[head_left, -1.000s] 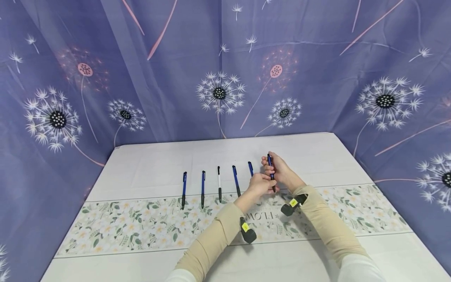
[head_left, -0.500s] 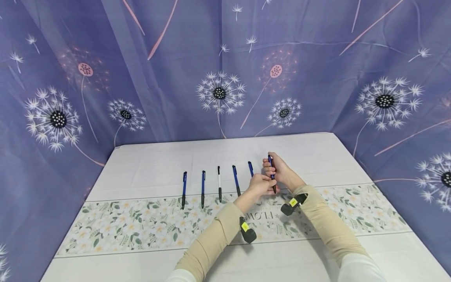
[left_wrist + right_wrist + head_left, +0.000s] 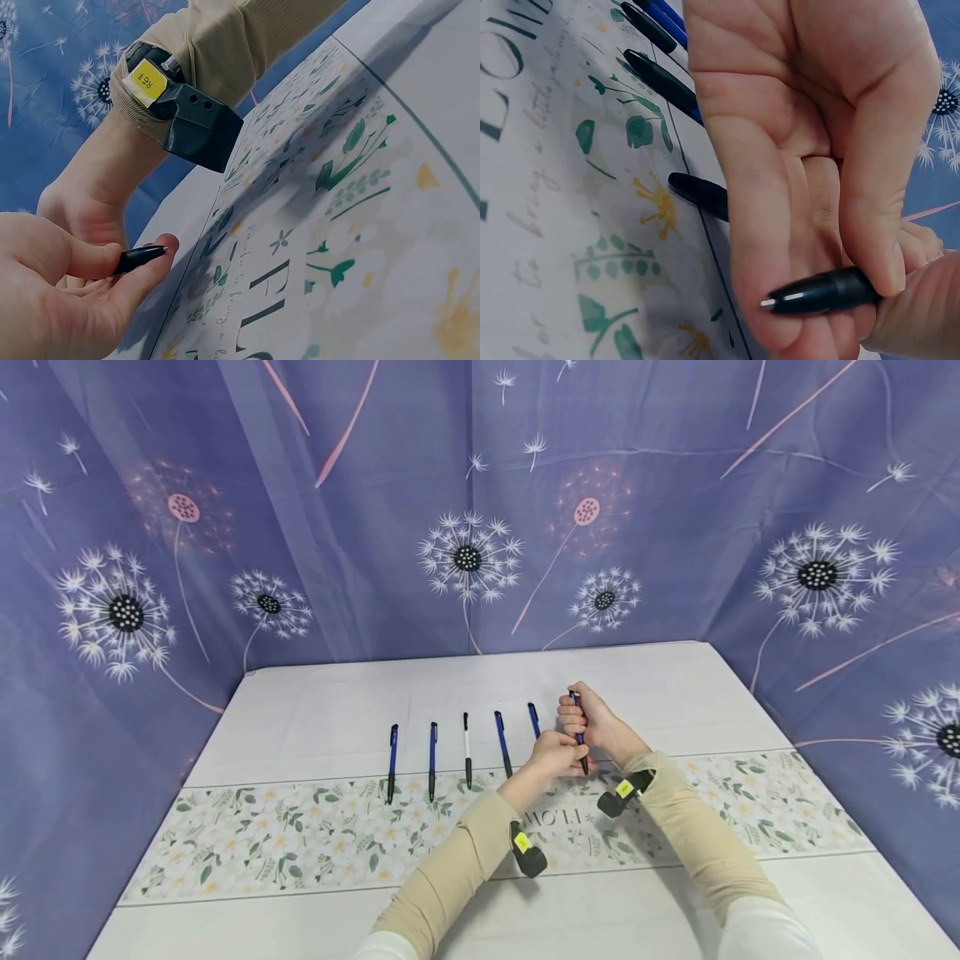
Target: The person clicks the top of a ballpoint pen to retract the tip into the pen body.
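Upright-leaning in front of me, a blue pen with a black grip (image 3: 584,763) is held by both hands. My right hand (image 3: 600,720) curls its fingers round the upper barrel, its thumb at the top end. My left hand (image 3: 553,752) pinches the lower part between thumb and fingers. A silver point shows at the end of the pen tip (image 3: 810,294) in the right wrist view, beside a left finger. The left wrist view shows the black tip (image 3: 141,258) above a left fingertip. Fingers cover most of the barrel.
Several pens lie in a row to the left: blue pens (image 3: 392,764) (image 3: 432,762) (image 3: 502,743), a white pen (image 3: 467,752), and a blue pen (image 3: 533,717) partly behind my left hand. A floral strip (image 3: 300,835) crosses the white table (image 3: 322,702). Dandelion-print curtains (image 3: 375,610) enclose it.
Both hands stay in nearly the same place. My right thumb and fingers have shifted slightly on the pen, the fingers closing a little more around it. The pens on the table have not moved.
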A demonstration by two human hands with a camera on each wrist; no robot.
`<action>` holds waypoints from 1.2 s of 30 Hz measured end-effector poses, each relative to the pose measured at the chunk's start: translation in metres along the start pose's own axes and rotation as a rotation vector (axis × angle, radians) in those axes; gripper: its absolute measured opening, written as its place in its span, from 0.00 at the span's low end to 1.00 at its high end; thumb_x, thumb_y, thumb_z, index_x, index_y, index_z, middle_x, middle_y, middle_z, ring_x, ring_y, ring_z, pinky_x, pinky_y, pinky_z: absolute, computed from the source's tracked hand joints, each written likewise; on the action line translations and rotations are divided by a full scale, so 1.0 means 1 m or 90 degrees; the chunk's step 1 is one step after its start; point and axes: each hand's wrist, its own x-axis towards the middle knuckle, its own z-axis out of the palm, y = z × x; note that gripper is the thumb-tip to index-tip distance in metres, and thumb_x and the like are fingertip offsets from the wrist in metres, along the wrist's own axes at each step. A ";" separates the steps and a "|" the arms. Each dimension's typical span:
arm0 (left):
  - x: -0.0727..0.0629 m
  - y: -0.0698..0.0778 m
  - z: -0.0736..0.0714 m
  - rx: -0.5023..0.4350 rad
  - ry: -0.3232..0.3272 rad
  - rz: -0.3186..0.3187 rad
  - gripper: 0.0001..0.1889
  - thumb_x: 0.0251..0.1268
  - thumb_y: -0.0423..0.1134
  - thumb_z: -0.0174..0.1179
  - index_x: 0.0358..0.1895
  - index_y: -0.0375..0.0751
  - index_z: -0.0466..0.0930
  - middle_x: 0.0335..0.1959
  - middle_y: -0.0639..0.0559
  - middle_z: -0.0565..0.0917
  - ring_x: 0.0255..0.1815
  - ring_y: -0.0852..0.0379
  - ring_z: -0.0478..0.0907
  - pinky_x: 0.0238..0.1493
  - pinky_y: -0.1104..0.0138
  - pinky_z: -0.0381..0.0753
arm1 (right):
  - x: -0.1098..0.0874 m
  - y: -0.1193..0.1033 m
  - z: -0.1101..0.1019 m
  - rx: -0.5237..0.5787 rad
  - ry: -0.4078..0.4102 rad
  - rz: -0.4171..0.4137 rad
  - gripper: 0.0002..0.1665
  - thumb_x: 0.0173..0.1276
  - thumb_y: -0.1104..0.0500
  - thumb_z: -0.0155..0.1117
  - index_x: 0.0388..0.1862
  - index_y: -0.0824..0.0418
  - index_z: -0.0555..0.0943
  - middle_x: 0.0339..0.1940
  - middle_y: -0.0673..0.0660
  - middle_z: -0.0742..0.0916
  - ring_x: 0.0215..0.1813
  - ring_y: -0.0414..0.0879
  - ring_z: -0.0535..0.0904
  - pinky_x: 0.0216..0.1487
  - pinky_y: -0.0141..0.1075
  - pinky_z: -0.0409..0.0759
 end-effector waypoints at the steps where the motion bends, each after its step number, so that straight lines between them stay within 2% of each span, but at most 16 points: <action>1: 0.000 -0.001 0.000 0.000 0.002 -0.002 0.09 0.66 0.28 0.57 0.45 0.24 0.79 0.38 0.31 0.86 0.40 0.44 0.87 0.40 0.62 0.88 | 0.000 0.000 0.000 0.002 -0.002 0.002 0.25 0.75 0.50 0.30 0.15 0.52 0.57 0.17 0.43 0.51 0.19 0.35 0.42 0.16 0.26 0.41; 9: -0.003 -0.003 0.000 0.000 -0.003 -0.009 0.07 0.66 0.27 0.57 0.42 0.26 0.79 0.38 0.32 0.86 0.38 0.45 0.87 0.38 0.63 0.88 | 0.000 0.003 -0.003 0.007 -0.032 0.008 0.23 0.72 0.54 0.28 0.15 0.52 0.55 0.16 0.43 0.51 0.18 0.35 0.42 0.16 0.26 0.41; 17: -0.004 -0.003 0.000 0.011 -0.019 -0.013 0.07 0.67 0.28 0.56 0.43 0.26 0.80 0.39 0.34 0.87 0.39 0.45 0.87 0.39 0.63 0.88 | 0.001 0.003 -0.004 0.014 -0.013 -0.009 0.21 0.72 0.58 0.25 0.16 0.52 0.52 0.17 0.44 0.50 0.19 0.36 0.41 0.19 0.27 0.38; 24: -0.006 -0.003 0.000 -0.002 -0.015 -0.013 0.04 0.66 0.26 0.56 0.38 0.26 0.78 0.39 0.30 0.86 0.38 0.44 0.87 0.40 0.60 0.88 | 0.002 0.005 -0.006 0.001 -0.018 -0.008 0.22 0.72 0.58 0.25 0.15 0.52 0.53 0.15 0.44 0.52 0.18 0.36 0.42 0.15 0.27 0.42; 31: -0.004 -0.002 0.000 -0.009 -0.018 -0.017 0.05 0.66 0.26 0.56 0.39 0.25 0.78 0.38 0.31 0.86 0.37 0.44 0.87 0.39 0.60 0.88 | 0.004 0.004 -0.008 -0.007 -0.051 -0.008 0.23 0.70 0.58 0.25 0.14 0.51 0.56 0.13 0.43 0.54 0.15 0.35 0.45 0.12 0.26 0.47; 36: -0.002 -0.002 0.000 -0.010 -0.008 -0.013 0.03 0.66 0.26 0.56 0.39 0.27 0.77 0.36 0.33 0.86 0.36 0.45 0.87 0.39 0.60 0.88 | 0.006 0.004 -0.008 -0.009 -0.028 -0.007 0.24 0.72 0.57 0.25 0.14 0.52 0.56 0.13 0.43 0.54 0.16 0.35 0.44 0.13 0.26 0.46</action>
